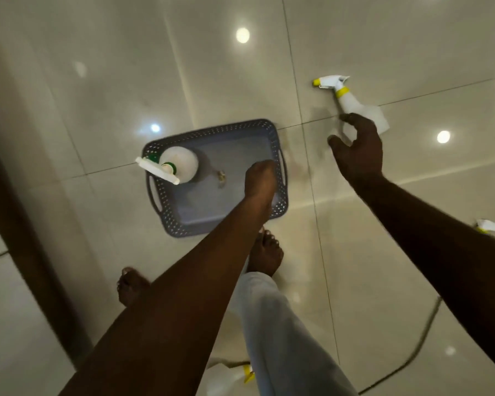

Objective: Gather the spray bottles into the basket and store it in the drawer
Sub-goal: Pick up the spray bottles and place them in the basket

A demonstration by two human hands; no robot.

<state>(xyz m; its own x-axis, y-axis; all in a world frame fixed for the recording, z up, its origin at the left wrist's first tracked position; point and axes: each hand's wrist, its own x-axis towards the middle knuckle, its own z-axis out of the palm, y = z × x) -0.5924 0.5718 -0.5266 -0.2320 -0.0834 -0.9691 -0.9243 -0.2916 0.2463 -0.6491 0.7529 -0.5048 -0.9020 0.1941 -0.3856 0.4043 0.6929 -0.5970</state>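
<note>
Grey basket (280,178), right hand (360,155) near spray bottle (355,107)

Both bare arms reach forward and down from the bottom of the view. The left hand (260,178) hangs at the end of a nearly straight arm, fingers pointing away and loosely together, gripping nothing. The right hand (357,150) stretches farther out to the right, back of the hand up, thumb and fingers spread and curled, open. Two bare feet (265,254) stand below.
</note>
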